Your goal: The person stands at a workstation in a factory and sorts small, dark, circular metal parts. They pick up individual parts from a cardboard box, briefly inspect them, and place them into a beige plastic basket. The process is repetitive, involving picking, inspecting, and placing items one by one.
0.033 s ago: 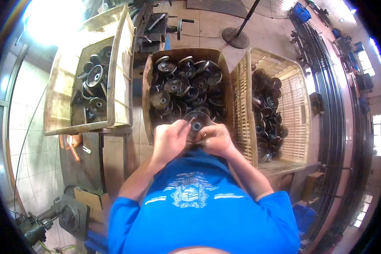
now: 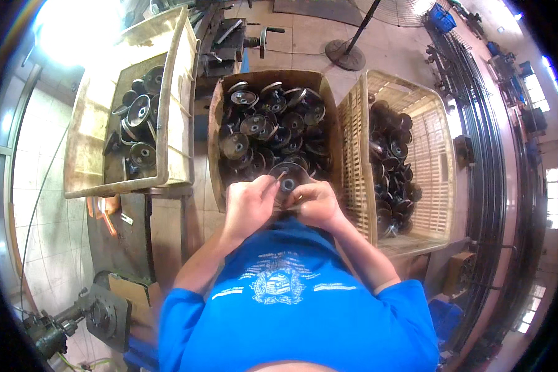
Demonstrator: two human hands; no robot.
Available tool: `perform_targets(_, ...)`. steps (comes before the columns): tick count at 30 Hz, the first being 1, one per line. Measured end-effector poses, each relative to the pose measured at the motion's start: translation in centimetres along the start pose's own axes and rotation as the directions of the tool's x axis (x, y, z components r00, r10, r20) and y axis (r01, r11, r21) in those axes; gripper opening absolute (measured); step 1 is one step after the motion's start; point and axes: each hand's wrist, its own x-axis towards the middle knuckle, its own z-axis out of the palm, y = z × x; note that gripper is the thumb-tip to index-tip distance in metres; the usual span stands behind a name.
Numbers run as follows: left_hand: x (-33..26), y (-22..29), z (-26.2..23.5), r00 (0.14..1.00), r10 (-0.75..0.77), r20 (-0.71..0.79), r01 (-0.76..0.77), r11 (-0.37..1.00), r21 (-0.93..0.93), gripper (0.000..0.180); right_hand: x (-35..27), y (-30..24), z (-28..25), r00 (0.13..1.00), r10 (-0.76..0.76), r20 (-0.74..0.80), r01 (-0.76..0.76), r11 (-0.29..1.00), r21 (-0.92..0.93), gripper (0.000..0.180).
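In front of my chest I hold a dark round metal wheel-like part [image 2: 299, 173] with a ring-shaped hub at its centre, over the near edge of a brown box. My left hand [image 2: 249, 200] is closed at the part's left side; a thin copper-coloured piece [image 2: 283, 176] sticks out from its fingertips toward the hub. What this piece is, I cannot make out. My right hand [image 2: 317, 204] grips the part's lower right rim, thumb and fingers bent. The box [image 2: 215, 127] is heaped with similar dark wheel-like parts [image 2: 253, 126].
On the left stands a deep cream crate [image 2: 178, 105] with several such parts. A slatted cream crate [image 2: 437, 142] on the right holds many more. Beyond them are a machine with a crank handle [image 2: 263, 42] and a round stand base [image 2: 345, 56]. Long dark bars [image 2: 477, 155] lie far right.
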Motion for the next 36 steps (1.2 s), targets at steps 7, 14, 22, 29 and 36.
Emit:
perform_targets(7, 0.0, -0.3, 1.0, 0.997, -0.074, 0.021, 0.073, 0.996, 0.042, 0.01, -0.1, 0.7, 0.0, 0.997, -0.076, -0.033, 0.073, 0.994, -0.085, 0.024)
perform_targets(14, 0.0, -0.5, 1.6, 0.996, -0.089, 0.029, 0.091, 0.994, -0.068, 0.011, -0.6, 1.3, 0.9, 0.956, -0.283, -0.073, 0.222, 0.865, -0.449, 0.022)
perform_targets(22, -0.6, -3.0, 3.4, 0.996, -0.047, -0.078, 0.048, 0.999, 0.004, 0.008, -0.2, 2.3, 2.3, 0.943, -0.328, 0.057, 0.286, 0.712, -0.641, 0.043)
perform_targets(29, -2.0, -3.9, 5.2, 0.987, 0.011, -0.158, 0.007, 0.994, 0.11, 0.009, 2.8, 3.6, 1.6, 0.905, -0.339, -0.255, 0.091, 0.742, -0.664, 0.06)
perform_targets(36, -2.5, -6.1, 1.3, 0.907, -0.418, -0.04, 0.379, 0.856, -0.351, 0.018, 6.5, 11.5, -6.5, 0.755, 0.423, -0.501, 0.044, 0.73, 0.682, 0.02)
